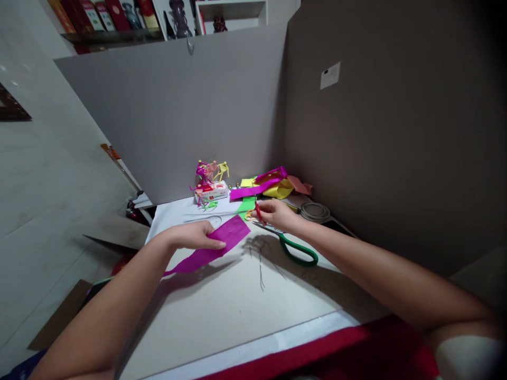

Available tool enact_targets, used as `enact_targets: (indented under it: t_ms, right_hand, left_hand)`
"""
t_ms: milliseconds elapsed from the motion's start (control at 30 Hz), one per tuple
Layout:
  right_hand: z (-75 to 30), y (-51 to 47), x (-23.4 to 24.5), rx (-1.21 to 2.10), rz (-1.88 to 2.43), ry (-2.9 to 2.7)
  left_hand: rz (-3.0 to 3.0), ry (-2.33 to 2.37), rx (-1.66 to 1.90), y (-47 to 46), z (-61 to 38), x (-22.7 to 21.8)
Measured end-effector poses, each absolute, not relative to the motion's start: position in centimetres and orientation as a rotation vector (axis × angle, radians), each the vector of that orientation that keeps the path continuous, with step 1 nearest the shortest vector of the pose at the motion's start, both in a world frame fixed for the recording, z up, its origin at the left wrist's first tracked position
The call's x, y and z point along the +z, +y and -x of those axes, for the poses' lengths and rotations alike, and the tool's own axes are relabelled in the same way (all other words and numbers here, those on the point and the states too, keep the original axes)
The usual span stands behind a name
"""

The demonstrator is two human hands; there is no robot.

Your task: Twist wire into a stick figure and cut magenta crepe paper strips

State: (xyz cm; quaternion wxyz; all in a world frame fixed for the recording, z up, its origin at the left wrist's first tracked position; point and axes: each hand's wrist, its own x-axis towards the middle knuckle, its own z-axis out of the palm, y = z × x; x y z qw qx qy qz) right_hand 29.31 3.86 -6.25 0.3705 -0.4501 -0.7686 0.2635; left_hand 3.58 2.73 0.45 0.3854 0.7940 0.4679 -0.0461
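My left hand (200, 236) grips a strip of magenta crepe paper (232, 232), thumb on top. The strip's narrow tail hangs down to the left below my wrist. Farther back, my right hand (277, 214) has its fingers closed around a small red-handled tool (259, 211); its kind I cannot make out. A small orange loop (249, 215) shows beside that tool. Just below my right hand lie large scissors (299, 250) with green handles, their blades pointing left. Several thin dark wires (261, 266) rest on the white tabletop (222, 316) between my hands.
Small coloured figures (209, 171) stand on and around a white-and-red box (216, 190) at the back. Magenta, yellow and orange paper strips (279, 187) are heaped to its right, near a coil of grey wire (315, 211). Grey panels (178, 116) enclose the table's back and right.
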Motion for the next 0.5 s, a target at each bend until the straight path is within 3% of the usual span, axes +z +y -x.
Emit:
enact_targets:
  t_ms: [233,500]
  right_hand:
    - [-28.0,3.2,-7.8,0.461,1.366,-2.405]
    - [-22.5,5.0,-6.8,0.233,1.615,-2.715]
  left_hand:
    - [-1.586,1.064,-0.047,-2.1,1.0,-0.9]
    - [-1.4,1.139,0.294,-5.6,1.1,3.0]
